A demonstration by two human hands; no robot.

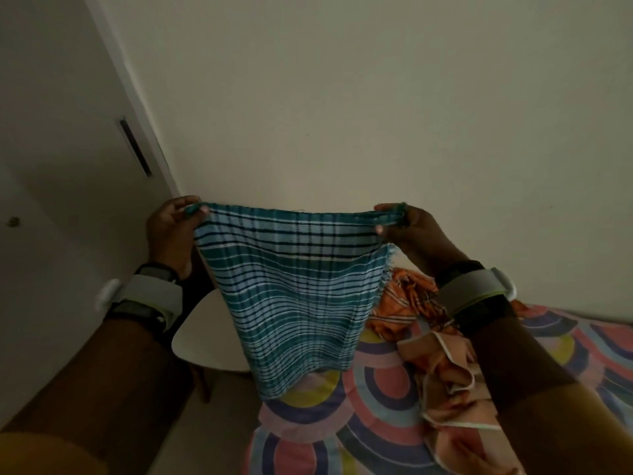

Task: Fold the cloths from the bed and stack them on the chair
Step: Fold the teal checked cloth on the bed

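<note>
A teal and light-blue checked cloth (294,289) hangs in the air in front of me, stretched between both hands. My left hand (173,231) pinches its top left corner and my right hand (416,231) pinches its top right corner. Its lower edge dangles above the corner of the bed (342,406). On the bed lie an orange striped cloth (407,303), crumpled, and a peach cloth with white edging (448,378), both partly behind my right forearm. The white chair (209,334) stands left of the bed, its seat partly hidden by the hanging cloth.
The bed has a colourful sheet with arc patterns. A plain wall rises behind it. A white door (61,166) is on the left, close to the chair. Pale floor shows between chair and bed.
</note>
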